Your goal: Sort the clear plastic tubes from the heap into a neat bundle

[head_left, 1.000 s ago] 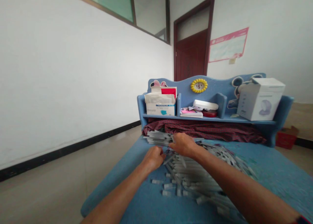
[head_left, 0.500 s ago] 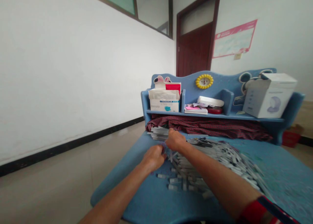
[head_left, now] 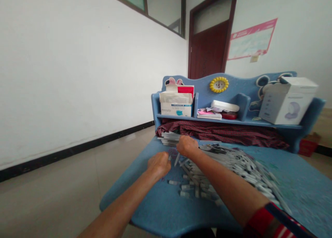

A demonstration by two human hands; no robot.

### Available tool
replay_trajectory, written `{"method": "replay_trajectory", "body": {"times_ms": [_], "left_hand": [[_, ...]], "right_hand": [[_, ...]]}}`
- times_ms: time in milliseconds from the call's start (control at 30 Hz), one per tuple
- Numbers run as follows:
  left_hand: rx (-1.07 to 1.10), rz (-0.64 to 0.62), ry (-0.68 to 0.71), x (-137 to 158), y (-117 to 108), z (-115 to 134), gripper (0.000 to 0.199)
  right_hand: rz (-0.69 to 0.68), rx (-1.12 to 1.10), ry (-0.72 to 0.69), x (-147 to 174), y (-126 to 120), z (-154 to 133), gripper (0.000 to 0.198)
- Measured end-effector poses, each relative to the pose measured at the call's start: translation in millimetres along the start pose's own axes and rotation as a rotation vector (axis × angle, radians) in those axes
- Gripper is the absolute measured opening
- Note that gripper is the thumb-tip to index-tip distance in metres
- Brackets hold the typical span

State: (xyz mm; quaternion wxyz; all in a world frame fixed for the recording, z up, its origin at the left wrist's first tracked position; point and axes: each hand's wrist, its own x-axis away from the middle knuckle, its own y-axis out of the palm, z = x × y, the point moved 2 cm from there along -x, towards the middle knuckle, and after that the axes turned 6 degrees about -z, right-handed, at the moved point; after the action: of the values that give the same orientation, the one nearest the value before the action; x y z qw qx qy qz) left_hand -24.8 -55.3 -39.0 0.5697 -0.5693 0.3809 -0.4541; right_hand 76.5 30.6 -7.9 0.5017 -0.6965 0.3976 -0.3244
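Note:
My left hand (head_left: 159, 164) is closed above the left part of the blue desk. A small whitish end, like a pen cap, shows by its thumb. My right hand (head_left: 187, 146) is curled at the left edge of a heap of pale pens (head_left: 220, 158). A pale pen (head_left: 177, 159) points down and left from under it; the fingers hide its other end. Just behind the right hand lies a stack of pale pen tubes (head_left: 169, 138), side by side. Several loose translucent caps (head_left: 185, 187) are scattered in front of the heap.
The blue desk (head_left: 150, 210) has a raised back shelf with a mask box (head_left: 176, 109), papers (head_left: 209, 115) and a large white box (head_left: 287, 101). Plaid cloth (head_left: 220, 132) lies bunched under the shelf. A white wall (head_left: 77, 75) runs along the left.
My hands were close together and have drawn apart; the left moved left, slightly away from the right. A pale pen now shows below the right hand. The view has shifted slightly.

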Motion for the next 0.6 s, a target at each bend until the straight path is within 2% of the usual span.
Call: {"method": "replay_trajectory", "body": {"times_ms": [200,400,600], "left_hand": [[-0.022,-0.007,-0.008,3,-4,-10,0.020],[-0.014,-0.014,0.035,-2,-6,-12,0.019],[-0.011,-0.026,0.084,-13,-9,-16,0.015]], "right_hand": [[0.029,0.039,-0.032,4,-2,0,0.037],[0.093,0.076,-0.064,19,-26,0,0.037],[0.143,0.095,-0.089,53,-50,28,0.038]]}}
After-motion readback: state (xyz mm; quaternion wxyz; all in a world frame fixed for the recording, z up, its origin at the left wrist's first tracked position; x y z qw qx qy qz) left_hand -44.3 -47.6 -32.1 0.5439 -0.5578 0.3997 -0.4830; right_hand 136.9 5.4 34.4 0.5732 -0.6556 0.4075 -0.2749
